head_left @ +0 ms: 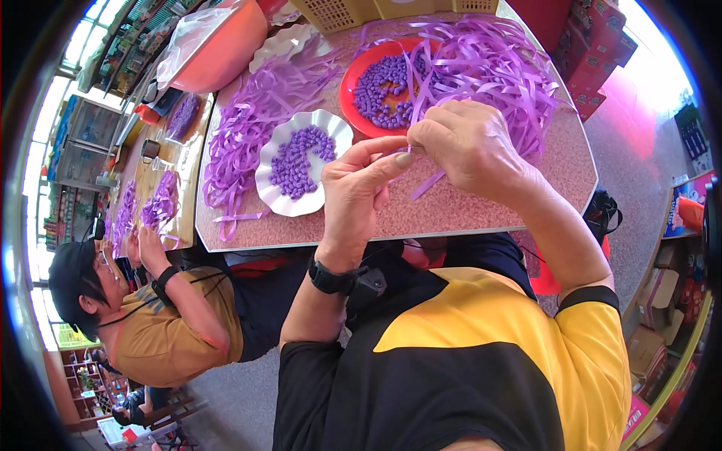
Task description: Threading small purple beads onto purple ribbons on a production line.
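Note:
My left hand (355, 192) and my right hand (475, 146) meet at their fingertips over the near part of the table. Thumb and forefinger of the left are pinched together on something too small to make out. My right hand is closed on a purple ribbon (428, 185), part of which hangs below it. Just left of my hands stands a white scalloped plate (341, 132) with purple beads (297, 167) in it. Beyond them lies a red plate (352, 75), also holding purple beads (374, 88), partly covered by ribbons.
Heaps of purple ribbon (489, 64) (248, 143) cover much of the speckled pink table (301, 232). A yellow crate (391, 9) and an orange tub (226, 49) stand at the back. At left, another person (162, 331) handles ribbons at a wooden table (188, 169).

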Demonstrator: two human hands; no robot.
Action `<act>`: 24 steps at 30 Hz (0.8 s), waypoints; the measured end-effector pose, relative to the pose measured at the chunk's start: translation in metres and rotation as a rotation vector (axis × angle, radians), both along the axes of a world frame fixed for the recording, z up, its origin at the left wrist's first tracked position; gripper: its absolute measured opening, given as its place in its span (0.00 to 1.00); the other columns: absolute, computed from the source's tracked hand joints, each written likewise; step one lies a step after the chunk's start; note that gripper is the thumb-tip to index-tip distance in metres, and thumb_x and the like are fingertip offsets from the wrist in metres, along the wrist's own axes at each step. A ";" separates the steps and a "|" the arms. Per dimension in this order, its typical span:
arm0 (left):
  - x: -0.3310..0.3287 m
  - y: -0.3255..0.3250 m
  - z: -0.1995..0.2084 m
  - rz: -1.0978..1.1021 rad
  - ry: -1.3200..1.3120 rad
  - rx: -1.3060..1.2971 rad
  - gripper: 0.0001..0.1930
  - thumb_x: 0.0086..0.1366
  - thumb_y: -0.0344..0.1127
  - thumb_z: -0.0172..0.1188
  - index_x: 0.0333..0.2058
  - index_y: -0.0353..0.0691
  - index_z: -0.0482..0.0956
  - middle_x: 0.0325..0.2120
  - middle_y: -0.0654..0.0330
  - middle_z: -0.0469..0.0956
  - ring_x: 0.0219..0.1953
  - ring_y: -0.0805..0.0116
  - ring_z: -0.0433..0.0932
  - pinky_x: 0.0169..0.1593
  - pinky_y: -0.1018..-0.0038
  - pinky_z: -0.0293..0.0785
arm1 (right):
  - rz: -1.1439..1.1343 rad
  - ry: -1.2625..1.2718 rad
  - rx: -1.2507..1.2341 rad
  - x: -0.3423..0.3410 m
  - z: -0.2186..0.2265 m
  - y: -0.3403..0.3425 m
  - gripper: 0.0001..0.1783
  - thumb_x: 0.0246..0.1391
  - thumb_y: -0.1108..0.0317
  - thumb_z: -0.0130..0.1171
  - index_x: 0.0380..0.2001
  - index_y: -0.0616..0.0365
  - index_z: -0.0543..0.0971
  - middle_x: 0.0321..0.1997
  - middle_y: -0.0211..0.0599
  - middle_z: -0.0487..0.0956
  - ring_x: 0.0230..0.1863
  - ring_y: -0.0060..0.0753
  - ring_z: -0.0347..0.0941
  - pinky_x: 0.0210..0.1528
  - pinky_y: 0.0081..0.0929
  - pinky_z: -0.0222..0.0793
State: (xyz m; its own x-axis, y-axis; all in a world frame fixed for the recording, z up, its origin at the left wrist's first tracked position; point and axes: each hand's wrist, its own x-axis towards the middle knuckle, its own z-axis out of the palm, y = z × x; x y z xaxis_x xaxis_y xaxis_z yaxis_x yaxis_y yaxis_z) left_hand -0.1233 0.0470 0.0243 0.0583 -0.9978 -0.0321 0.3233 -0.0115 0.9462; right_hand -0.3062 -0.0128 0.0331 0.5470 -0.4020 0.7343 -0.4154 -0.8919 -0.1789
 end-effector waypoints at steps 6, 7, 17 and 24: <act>0.002 -0.005 -0.005 0.014 -0.044 -0.047 0.06 0.57 0.27 0.69 0.33 0.32 0.84 0.22 0.66 0.79 0.16 0.87 0.64 0.19 0.87 0.54 | 0.011 -0.029 0.066 -0.007 0.004 -0.002 0.05 0.45 0.74 0.63 0.28 0.55 0.78 0.24 0.35 0.76 0.28 0.44 0.75 0.31 0.38 0.69; 0.003 -0.005 -0.005 0.007 -0.028 -0.062 0.06 0.57 0.27 0.68 0.33 0.32 0.84 0.21 0.67 0.78 0.16 0.86 0.64 0.19 0.87 0.54 | 0.021 -0.033 0.089 -0.009 0.005 -0.003 0.05 0.45 0.75 0.63 0.28 0.55 0.78 0.24 0.35 0.76 0.28 0.44 0.75 0.31 0.37 0.70; 0.056 -0.036 0.000 0.247 -0.120 -0.155 0.07 0.61 0.29 0.66 0.33 0.29 0.80 0.19 0.61 0.76 0.19 0.74 0.74 0.22 0.82 0.64 | -0.353 -0.888 0.222 -0.075 0.034 -0.038 0.08 0.54 0.78 0.61 0.36 0.57 0.85 0.27 0.21 0.79 0.28 0.11 0.70 0.32 0.12 0.65; 0.046 -0.046 0.045 0.058 -0.069 -0.186 0.08 0.67 0.32 0.61 0.37 0.31 0.78 0.21 0.62 0.74 0.20 0.71 0.76 0.22 0.78 0.67 | 0.167 -0.570 0.777 -0.075 0.026 -0.043 0.08 0.56 0.74 0.58 0.37 0.62 0.83 0.23 0.26 0.74 0.26 0.19 0.69 0.30 0.18 0.64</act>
State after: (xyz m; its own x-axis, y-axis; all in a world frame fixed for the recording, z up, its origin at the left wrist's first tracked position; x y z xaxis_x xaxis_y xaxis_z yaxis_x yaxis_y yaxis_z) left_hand -0.0777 0.0008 0.0691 0.1116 -0.9810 0.1589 0.2530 0.1826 0.9501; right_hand -0.3814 -0.0559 0.0588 0.2865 -0.8352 0.4694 0.0367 -0.4800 -0.8765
